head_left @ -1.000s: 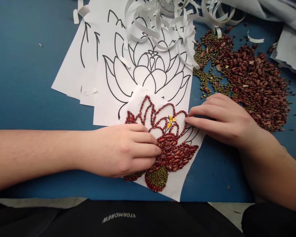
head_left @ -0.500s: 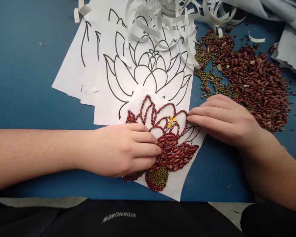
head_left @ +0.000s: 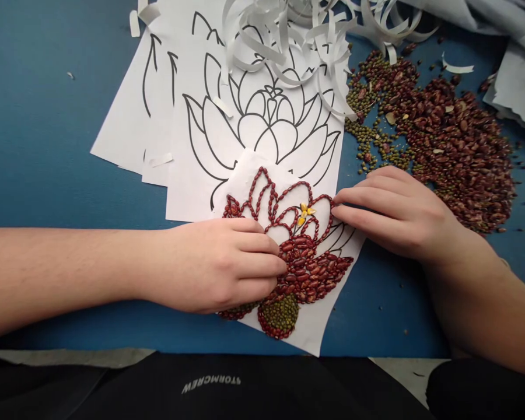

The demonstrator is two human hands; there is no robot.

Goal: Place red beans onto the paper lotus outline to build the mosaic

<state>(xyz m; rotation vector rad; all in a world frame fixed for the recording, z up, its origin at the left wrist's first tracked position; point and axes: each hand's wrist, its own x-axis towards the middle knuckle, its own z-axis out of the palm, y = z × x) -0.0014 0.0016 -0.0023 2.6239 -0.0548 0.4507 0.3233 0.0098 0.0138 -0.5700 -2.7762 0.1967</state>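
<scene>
A white sheet with a lotus picture (head_left: pixel 262 239) lies tilted before me. Red-brown beans (head_left: pixel 315 271) fill its lower petals and trace the upper outlines; a patch of green mung beans (head_left: pixel 280 313) fills one leaf. Yellow corn kernels (head_left: pixel 305 213) sit near the flower's centre. My left hand (head_left: pixel 221 265) rests palm down over the left part of the picture, fingers stretched out side by side, tips on the beans, thumb hidden. At the upper right petal, my right hand (head_left: pixel 394 213) has its fingertips together against the bean outline; whatever they pinch is too small to see.
A mixed pile of loose beans (head_left: pixel 459 146) spreads on the blue table (head_left: pixel 48 116) at the right. Printed lotus sheets (head_left: pixel 192 186) lie under the picture's top. Curled paper strips (head_left: pixel 289 35) cover their upper edge. More crumpled paper (head_left: pixel 518 87) is at the far right.
The view has shifted very slightly. Both hands keep the same places on the picture, and no bean has visibly moved.
</scene>
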